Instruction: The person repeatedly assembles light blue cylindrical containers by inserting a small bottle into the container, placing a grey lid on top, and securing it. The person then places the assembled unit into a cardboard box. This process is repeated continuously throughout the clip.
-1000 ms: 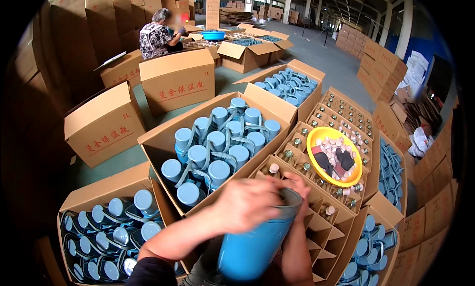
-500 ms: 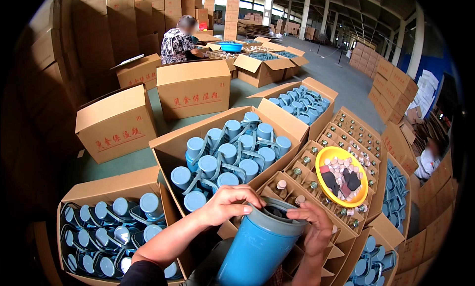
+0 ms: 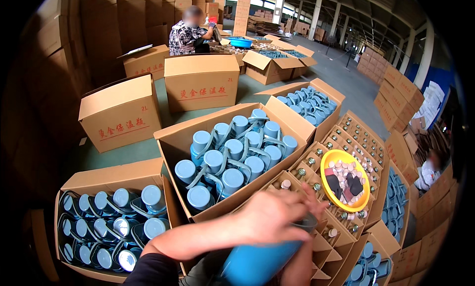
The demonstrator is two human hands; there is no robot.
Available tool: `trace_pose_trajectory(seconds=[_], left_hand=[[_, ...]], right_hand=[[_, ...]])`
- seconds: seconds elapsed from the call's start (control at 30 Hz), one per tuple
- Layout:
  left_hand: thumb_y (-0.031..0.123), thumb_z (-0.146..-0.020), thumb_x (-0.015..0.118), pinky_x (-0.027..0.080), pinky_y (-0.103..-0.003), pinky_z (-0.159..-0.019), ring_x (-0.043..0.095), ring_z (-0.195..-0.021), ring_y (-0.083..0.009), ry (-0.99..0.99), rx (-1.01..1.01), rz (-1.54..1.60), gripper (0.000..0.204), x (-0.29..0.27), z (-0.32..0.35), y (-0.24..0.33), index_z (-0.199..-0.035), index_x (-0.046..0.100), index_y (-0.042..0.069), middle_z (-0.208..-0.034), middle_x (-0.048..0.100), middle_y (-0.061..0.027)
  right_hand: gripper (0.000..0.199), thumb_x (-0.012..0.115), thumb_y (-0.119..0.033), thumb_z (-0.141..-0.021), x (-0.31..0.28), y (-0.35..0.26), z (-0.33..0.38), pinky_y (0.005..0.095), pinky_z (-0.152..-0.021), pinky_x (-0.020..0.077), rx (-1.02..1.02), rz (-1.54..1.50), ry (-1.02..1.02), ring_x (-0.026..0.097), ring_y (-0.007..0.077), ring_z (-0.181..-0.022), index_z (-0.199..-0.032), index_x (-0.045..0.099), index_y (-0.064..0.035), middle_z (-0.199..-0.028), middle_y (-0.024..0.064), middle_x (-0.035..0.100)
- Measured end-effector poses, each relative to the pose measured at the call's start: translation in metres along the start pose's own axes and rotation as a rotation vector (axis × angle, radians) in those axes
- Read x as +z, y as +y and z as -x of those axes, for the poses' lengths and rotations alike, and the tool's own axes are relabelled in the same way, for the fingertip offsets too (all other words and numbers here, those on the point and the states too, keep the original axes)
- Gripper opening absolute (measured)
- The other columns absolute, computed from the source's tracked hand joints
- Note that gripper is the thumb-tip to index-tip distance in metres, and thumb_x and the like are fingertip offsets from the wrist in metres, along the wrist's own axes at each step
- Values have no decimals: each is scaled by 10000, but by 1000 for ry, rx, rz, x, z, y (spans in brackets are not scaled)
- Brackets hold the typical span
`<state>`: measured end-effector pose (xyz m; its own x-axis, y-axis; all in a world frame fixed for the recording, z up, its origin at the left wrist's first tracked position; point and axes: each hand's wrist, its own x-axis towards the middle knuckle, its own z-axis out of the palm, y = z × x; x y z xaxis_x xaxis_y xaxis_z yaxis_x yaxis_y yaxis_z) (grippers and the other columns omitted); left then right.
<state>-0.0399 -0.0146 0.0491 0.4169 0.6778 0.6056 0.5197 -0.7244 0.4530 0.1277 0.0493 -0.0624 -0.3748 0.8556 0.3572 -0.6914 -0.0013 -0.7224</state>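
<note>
A blue thermos flask shell (image 3: pixel 262 261) with a grey rim stands tilted in front of me, low in the picture, its top leaning to the right. My left hand (image 3: pixel 272 214) reaches across its mouth, thumb along the near side of the rim; motion smears its fingers. Beyond it, my right hand (image 3: pixel 314 202) is against the shell's right side, fingers curled up by the rim and partly covered by the left hand. The inside of the mouth is hidden. Close by on the right, glass liners with pale stoppers (image 3: pixel 331 232) stand in a cardboard divider box (image 3: pixel 321 263).
Blue flasks fill a carton at left (image 3: pixel 74 179), one ahead (image 3: pixel 166 137) and others at right. A yellow basin (image 3: pixel 324 179) of stoppers and dark cloth rests on the liners. Closed cartons (image 3: pixel 121 117) stand beyond. One person (image 3: pixel 188 36) works behind; another (image 3: pixel 426 174) is at right.
My left hand has swung right from the rim's left side across the mouth. The shell has dropped slightly, and the view has shifted a little. The person behind has raised a hand.
</note>
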Motion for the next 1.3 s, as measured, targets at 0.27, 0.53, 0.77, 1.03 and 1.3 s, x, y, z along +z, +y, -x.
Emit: trace_pose_trajectory(seconds=[0.27,0.53,0.77,1.03,1.3], left_hand=[[236,-827,630,472,-365,-745,590,-853,-281,37,34,700,236,-1,45,-69,-874,697,15,-983,643,-138],[317,-825,614,463,-398,-790,578,-869,-289,-21,126,-26,305,16,-1,0,-889,653,22,-934,592,-128],[188,-826,599,431,-362,-711,562,-772,-266,-30,121,677,216,5,25,-67,-844,679,-12,-820,587,-127],[245,-761,673,483,-385,-655,584,-753,-291,15,61,-27,230,16,4,14,-878,633,50,-882,589,-101],[309,-881,574,444,-385,-947,608,-1018,-315,48,127,858,384,3,27,-33,-1063,671,-15,-1116,643,-150]], right_hand=[[931,170,-731,-872,6,-38,15,411,-903,435,-128,695,-200,619,308,-797,-1225,516,58,-951,241,659],[543,385,-477,-954,-13,18,-15,331,-713,444,-130,-33,-172,557,238,-751,-997,623,9,-765,137,589],[519,466,-409,-930,34,-38,7,297,-647,439,-71,626,92,555,204,-661,-828,623,76,-710,127,584],[504,508,-445,-890,-2,-23,-5,299,-669,434,-118,476,75,553,209,-686,-760,589,36,-703,119,574],[393,531,-332,-908,45,-64,23,308,-710,433,-58,414,-63,553,228,-713,-764,589,30,-740,151,572]])
